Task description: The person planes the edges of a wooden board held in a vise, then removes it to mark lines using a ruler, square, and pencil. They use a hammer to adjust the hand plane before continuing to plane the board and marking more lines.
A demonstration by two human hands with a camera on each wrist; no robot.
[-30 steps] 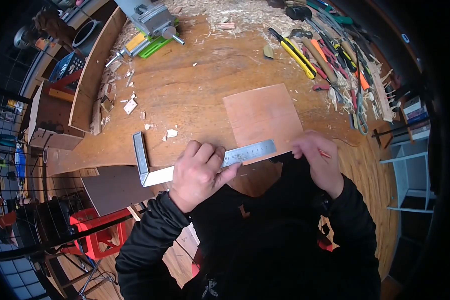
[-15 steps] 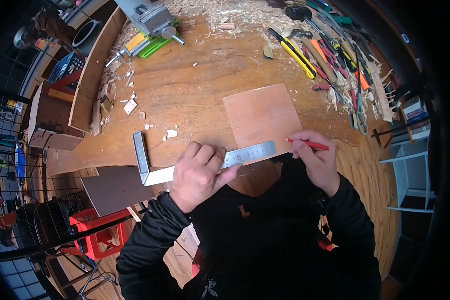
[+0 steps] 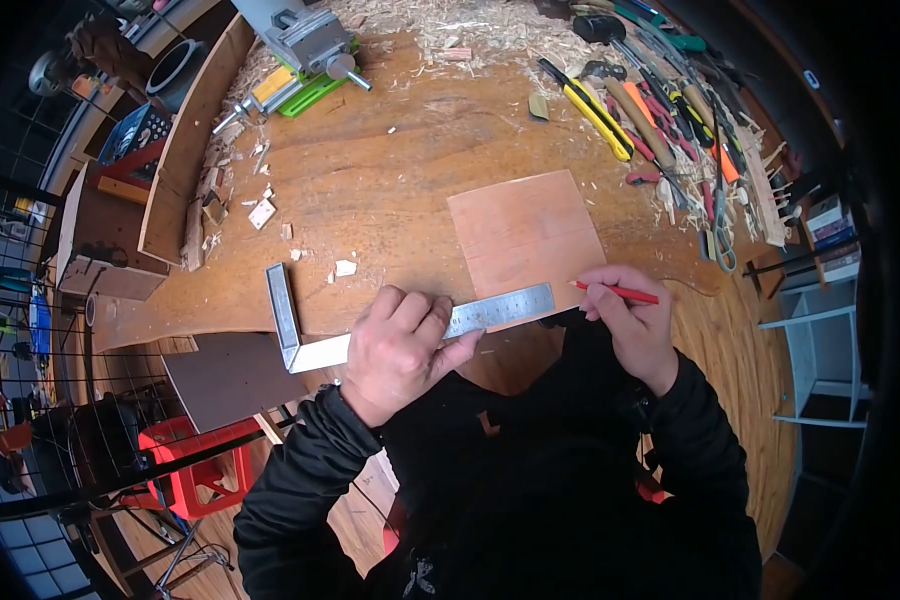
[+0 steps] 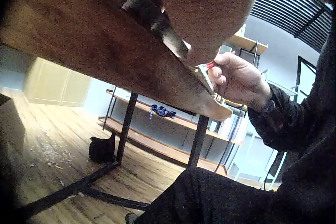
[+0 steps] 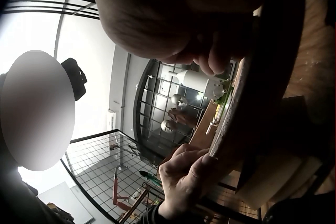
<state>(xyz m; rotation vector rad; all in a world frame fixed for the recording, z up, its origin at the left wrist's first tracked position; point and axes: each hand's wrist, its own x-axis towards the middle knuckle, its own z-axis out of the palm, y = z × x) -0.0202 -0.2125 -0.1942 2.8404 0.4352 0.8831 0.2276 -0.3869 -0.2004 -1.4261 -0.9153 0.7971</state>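
Note:
In the head view, my left hand (image 3: 398, 350) grips a metal try square (image 3: 510, 303), thumb below the ruled blade and fingers over it. The blade's end overlaps a thin, square reddish-brown wood sheet (image 3: 528, 225) at the bench's near edge. The square's stock (image 3: 282, 305) points away from me at left. Pinched in my right hand (image 3: 632, 330) is a red pencil (image 3: 628, 291), its tip over the sheet's right side just past the blade's end. The left wrist view shows my right hand (image 4: 239, 79) beyond the bench edge; the right wrist view shows my left hand (image 5: 184, 176) at the edge.
Wood chips and shavings litter the wooden bench (image 3: 370, 180). A vise (image 3: 310, 45) stands at back left. Along the right lie a yellow utility knife (image 3: 598, 118), scissors (image 3: 722, 240) and several other tools. A red stool (image 3: 195, 470) is below at left.
My right hand has turned and brought the red pencil into view, tip over the sheet. It has barely moved in the last half second. My left hand and the try square have stayed put.

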